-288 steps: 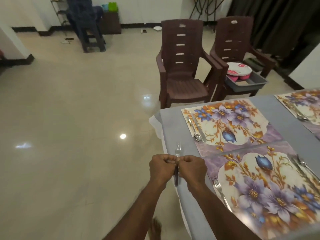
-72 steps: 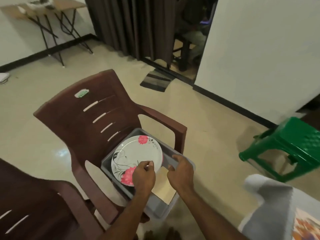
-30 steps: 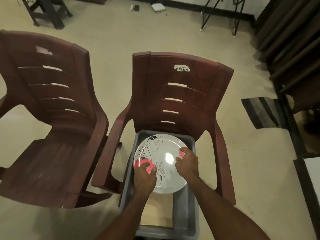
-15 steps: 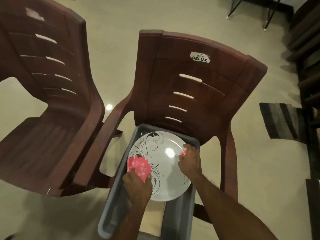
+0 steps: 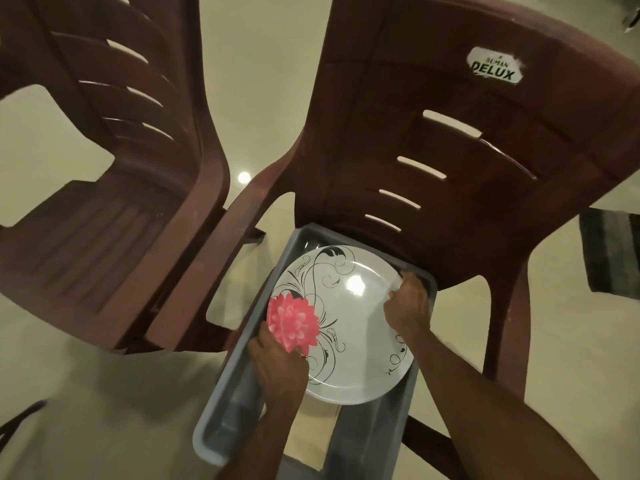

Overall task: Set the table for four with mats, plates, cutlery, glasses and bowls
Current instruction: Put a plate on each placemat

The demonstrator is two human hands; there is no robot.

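Head view: both hands grip a round white plate with black swirls and a pink flower [image 5: 346, 327], left hand [image 5: 277, 362] at its near-left rim, right hand [image 5: 407, 306] at its far-right rim, over the grey plastic tub [image 5: 221, 424] on a maroon plastic chair [image 5: 467, 174].

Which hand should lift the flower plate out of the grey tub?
Both, but the left hand is better placed: it grips the plate at its near rim by the pink flower, while the right hand only pinches the far edge against the tub wall.
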